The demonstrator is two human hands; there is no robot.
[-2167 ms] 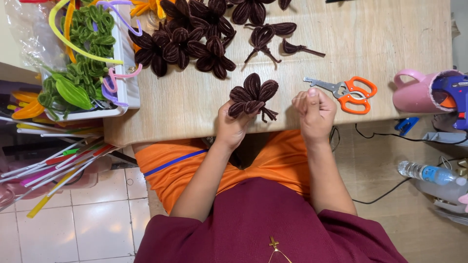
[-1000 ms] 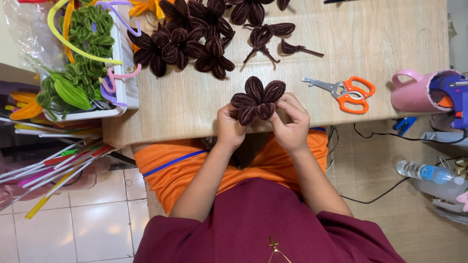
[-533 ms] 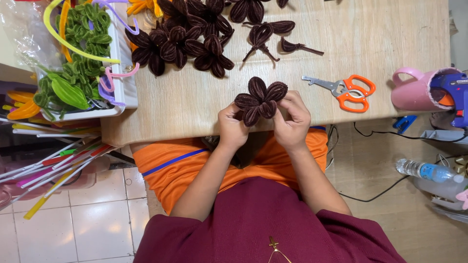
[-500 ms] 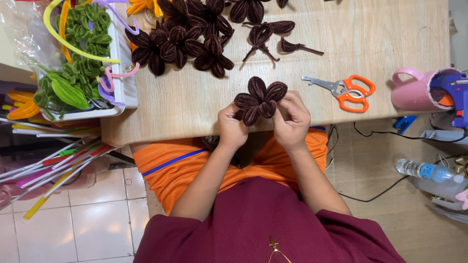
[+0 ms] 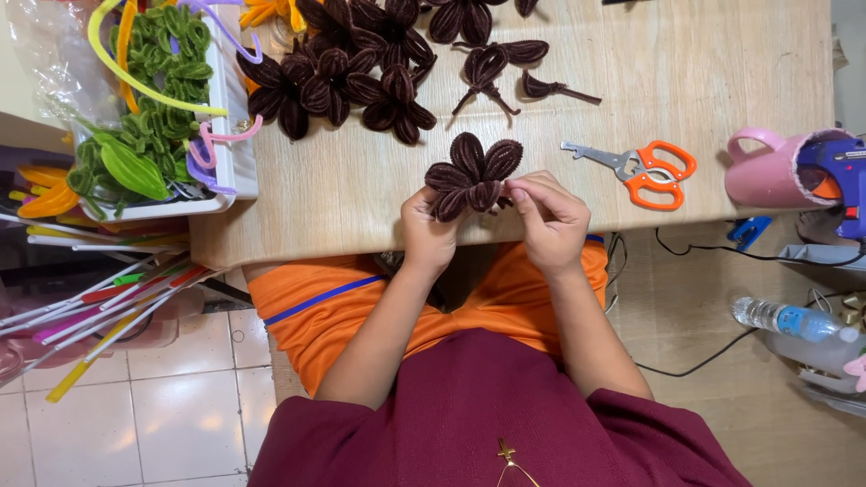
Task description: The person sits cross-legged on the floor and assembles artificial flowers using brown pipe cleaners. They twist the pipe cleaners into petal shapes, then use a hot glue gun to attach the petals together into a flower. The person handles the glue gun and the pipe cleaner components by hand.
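Flower point(image 5: 471, 176) pinched between fingers point(image 5: 519, 194) of both hands.

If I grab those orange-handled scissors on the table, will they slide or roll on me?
The orange-handled scissors lie flat and closed on the wooden table, so they probably won't roll. A push would likely slide them across the smooth top. The metal blades suggest they are stiff and fairly heavy for their size, so the looped handles look the safer grip.

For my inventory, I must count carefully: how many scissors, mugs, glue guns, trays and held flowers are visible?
Orange scissors: 1
Pink mug: 1
Blue glue gun: 1
White tray: 1
Held brown flower: 1
Total: 5
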